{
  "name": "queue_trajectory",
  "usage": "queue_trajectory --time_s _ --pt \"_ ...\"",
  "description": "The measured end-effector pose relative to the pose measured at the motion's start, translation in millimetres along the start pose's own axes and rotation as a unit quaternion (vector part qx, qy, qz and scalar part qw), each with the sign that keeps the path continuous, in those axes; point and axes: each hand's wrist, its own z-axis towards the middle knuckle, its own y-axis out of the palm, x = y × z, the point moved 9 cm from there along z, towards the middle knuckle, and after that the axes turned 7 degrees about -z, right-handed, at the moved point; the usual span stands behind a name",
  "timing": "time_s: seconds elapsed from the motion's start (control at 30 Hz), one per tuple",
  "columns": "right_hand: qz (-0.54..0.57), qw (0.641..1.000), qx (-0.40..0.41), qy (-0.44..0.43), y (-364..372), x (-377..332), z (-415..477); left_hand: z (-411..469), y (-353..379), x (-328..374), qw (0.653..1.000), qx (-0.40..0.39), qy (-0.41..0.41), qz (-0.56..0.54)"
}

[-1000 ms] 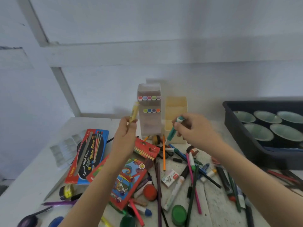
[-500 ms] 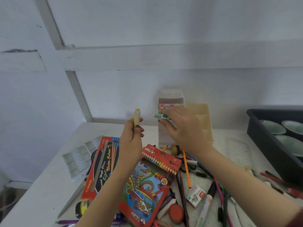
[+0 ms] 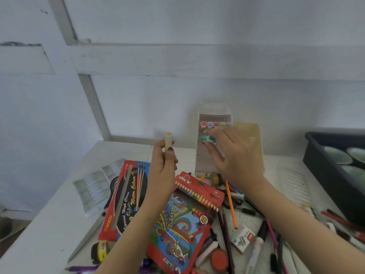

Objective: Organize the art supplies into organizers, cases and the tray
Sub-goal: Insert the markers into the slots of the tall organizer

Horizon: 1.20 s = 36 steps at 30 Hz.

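Observation:
My right hand pinches a teal-capped marker right at the front of the white tiered marker organizer, just below its row of coloured marker ends. My left hand grips a yellow marker upright, to the left of the organizer. A pale yellow organizer stands behind my right hand. Pens, pencils and markers lie scattered across the table.
A coloured pencil box and a red watercolour brush pack lie under my left arm. A clear plastic palette is at the left. A dark tray with round cups stands at the right. A wall is close behind.
My right hand has carried the teal marker up from the table to the front of the white organizer. My left hand keeps the yellow marker upright. The view has shifted left.

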Motion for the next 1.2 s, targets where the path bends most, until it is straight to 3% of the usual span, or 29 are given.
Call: queue_trajectory --time_s 0.43,0.9,1.2 --pt "-0.026 0.996 -0.088 0.006 61 19 -11 -6 -2 -9 1.0 0.001 -0.021 -0.003" --pt "-0.007 0.986 -0.142 0.092 83 32 -12 -3 3 -17 0.999 -0.013 -0.03 -0.001" --pt "-0.091 0.983 -0.158 0.018 73 15 -45 -5 3 -19 1.0 -0.018 -0.023 -0.004"
